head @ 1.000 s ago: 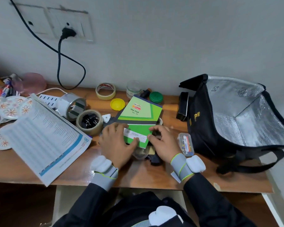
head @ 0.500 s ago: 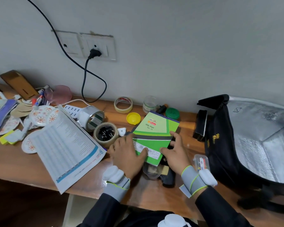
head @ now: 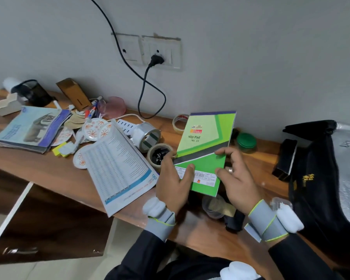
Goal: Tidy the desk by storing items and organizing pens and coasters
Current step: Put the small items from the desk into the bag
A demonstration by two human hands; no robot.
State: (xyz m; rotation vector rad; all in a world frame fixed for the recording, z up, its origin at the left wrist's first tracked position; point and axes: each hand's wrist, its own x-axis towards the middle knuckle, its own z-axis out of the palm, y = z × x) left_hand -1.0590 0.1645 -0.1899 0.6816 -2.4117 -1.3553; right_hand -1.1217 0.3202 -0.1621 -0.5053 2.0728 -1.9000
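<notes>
Left hand (head: pixel 171 180) and right hand (head: pixel 236 176) grip a green notepad (head: pixel 206 146) above the desk (head: pixel 49 164); pens (head: pixel 92 112) and coasters (head: pixel 93 128) lie scattered, so tidying seems barely begun.

I find the left grip (head: pixel 171 185) at centre frame, thumb laid across the face of the slip pad (head: pixel 206 138), fingers hidden behind it. The right grip (head: pixel 238 178), just to its right, pinches the pad's right edge between thumb and forefinger. Both wrists carry grey bands (head: pixel 265 221); dark sleeves (head: pixel 291 259) enter from the lower edge.
</notes>
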